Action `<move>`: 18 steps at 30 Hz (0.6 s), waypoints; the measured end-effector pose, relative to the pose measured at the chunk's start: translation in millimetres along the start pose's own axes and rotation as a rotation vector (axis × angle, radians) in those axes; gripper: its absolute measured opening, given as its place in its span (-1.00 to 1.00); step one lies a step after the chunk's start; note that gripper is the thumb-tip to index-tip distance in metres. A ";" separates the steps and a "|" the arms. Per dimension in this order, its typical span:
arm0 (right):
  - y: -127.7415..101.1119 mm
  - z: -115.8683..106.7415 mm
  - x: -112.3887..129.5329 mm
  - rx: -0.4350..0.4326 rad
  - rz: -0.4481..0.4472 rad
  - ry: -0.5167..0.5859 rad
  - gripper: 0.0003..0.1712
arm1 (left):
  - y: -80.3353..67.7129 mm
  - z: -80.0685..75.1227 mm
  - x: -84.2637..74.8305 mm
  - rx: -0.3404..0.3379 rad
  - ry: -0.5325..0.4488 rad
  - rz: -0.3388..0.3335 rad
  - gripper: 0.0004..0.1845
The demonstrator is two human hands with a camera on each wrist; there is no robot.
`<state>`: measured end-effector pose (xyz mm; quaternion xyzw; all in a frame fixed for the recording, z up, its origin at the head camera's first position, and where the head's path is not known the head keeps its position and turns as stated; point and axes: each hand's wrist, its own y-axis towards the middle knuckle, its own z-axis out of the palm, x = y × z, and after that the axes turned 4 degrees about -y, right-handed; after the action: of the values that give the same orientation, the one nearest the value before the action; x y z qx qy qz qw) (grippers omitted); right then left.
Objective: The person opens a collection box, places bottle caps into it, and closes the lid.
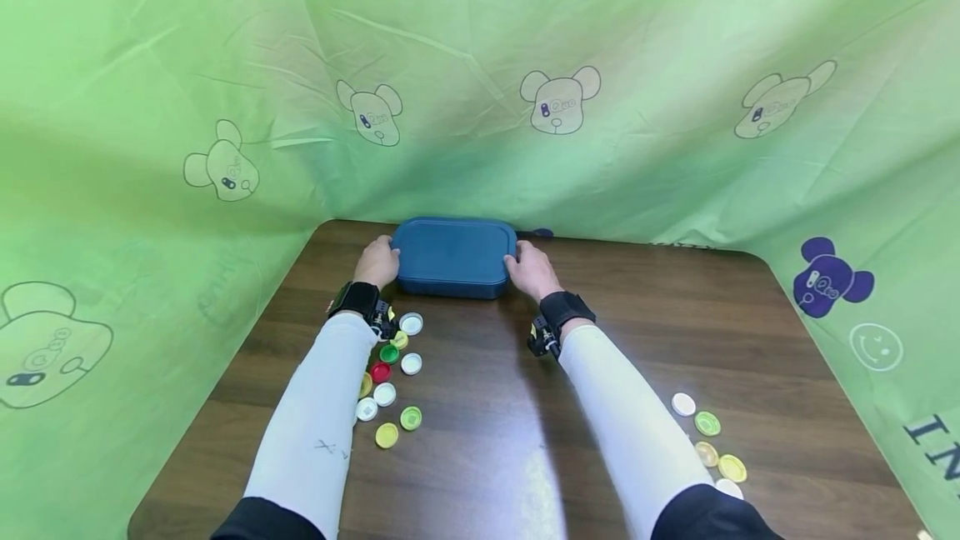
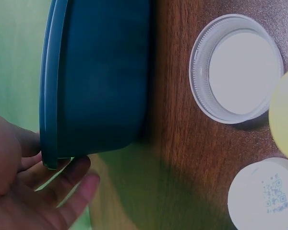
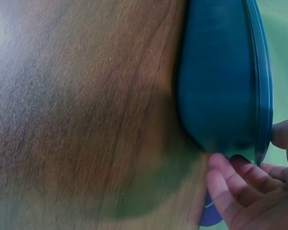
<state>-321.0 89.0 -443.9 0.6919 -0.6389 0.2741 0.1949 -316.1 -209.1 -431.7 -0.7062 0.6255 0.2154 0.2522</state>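
Observation:
A blue lidded box (image 1: 453, 252) sits at the far side of the wooden table, its lid on. At its left end my left hand (image 1: 377, 263) grips the lid rim (image 2: 49, 96), thumb on top and fingers beneath the edge. My right hand (image 1: 533, 271) holds the opposite end in much the same way; in the right wrist view its thumb lies at the lid edge (image 3: 264, 86) and the fingers curl against the end wall. Close by the left wrist lies a white bottle cap (image 2: 245, 72), open side up.
Several colored caps, among them a red cap (image 1: 380, 372) and a light green cap (image 1: 410, 417), lie along the left forearm. More caps, including a yellow cap (image 1: 732, 467), lie by the right forearm. A green curtain (image 1: 465, 165) hangs behind the table (image 1: 480, 373).

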 end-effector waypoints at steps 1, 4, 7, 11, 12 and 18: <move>0.4 0.1 -0.3 -0.001 -0.003 0.000 -0.33 | 0.5 0.4 -0.5 0.003 -0.003 -0.003 -0.47; 0.7 -0.6 -1.5 -0.001 -0.014 0.005 -0.32 | 1.7 1.2 -1.3 0.018 -0.007 -0.010 -0.46; -0.5 -2.3 -3.8 -0.008 -0.012 0.010 -0.33 | 1.4 2.4 -2.2 0.029 -0.009 -0.002 -0.45; -2.8 -6.6 -9.9 -0.006 -0.005 0.015 -0.33 | 1.2 5.1 -4.5 0.047 -0.013 0.016 -0.44; -3.5 -7.9 -11.8 -0.003 -0.003 0.015 -0.33 | 1.3 6.0 -5.2 0.054 -0.014 0.020 -0.44; -9.9 -17.8 -23.1 -0.009 0.013 0.003 -0.32 | -1.1 13.4 -12.8 0.092 -0.010 0.047 -0.43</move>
<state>-314.3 119.1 -443.9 0.6865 -0.6442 0.2733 0.1973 -316.4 -190.7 -434.1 -0.6780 0.6498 0.1957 0.2826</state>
